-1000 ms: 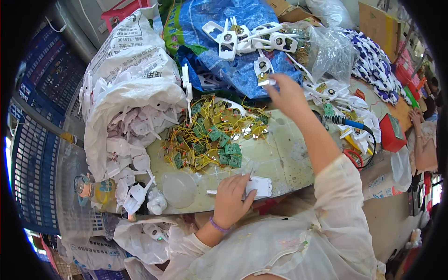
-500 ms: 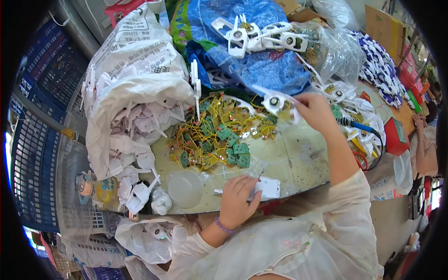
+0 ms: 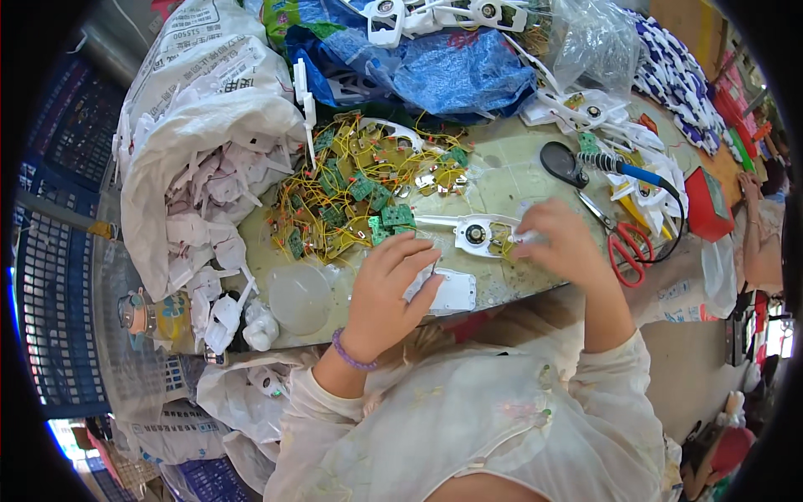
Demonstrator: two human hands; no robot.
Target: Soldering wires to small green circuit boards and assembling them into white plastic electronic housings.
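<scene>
Right hand (image 3: 562, 243): motion-blurred, pinching the right end of a long-handled white plastic half-shell with a round dark centre (image 3: 481, 238); can't tell if the shell touches the pale green surface (image 3: 510, 171) below. Left hand (image 3: 389, 284): fingers bent over the left part of a flat white rectangular plastic casing (image 3: 454, 293), by the surface's near edge; can't tell if it grips. Tangled pile of green circuit boards with yellow wires (image 3: 368, 184) sits beyond the left hand. Clear round plastic dish (image 3: 299, 299) near the near edge, left. Red-handled scissors (image 3: 627, 251) and blue-handled soldering iron (image 3: 640, 174) toward the right end. White woven sack (image 3: 217, 117) of white plastic parts at the left end, crumpled blue plastic bag (image 3: 460, 71) along the far edge.
</scene>
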